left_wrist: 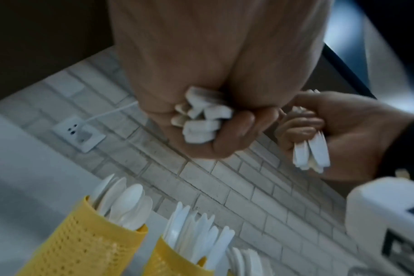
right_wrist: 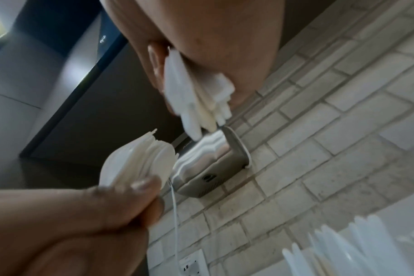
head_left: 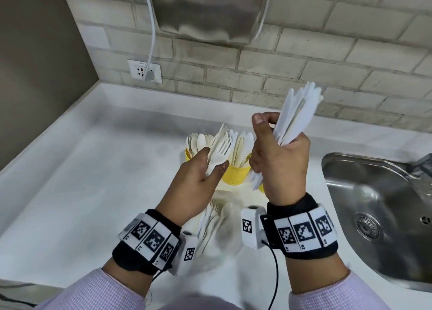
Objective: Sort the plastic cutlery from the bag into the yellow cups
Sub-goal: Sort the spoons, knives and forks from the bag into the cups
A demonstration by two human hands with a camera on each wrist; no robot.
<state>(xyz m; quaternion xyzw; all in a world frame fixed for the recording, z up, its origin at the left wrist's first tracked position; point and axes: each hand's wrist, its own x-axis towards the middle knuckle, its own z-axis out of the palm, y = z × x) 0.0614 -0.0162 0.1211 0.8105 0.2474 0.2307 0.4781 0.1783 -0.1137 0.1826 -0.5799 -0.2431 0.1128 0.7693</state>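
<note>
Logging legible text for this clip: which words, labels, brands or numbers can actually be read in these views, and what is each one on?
No text reads with certainty.
Wall socket: a small printed line along its top edge, too small to read.
Wristbands: black-and-white square code patterns with tiny characters beneath, too small to read.
Wrist camera housing: a code pattern only, no words.
Steel dryer: a faint mark on its dark edge in the right wrist view, blurred.
Plastic cutlery and yellow cups: no print visible.
</note>
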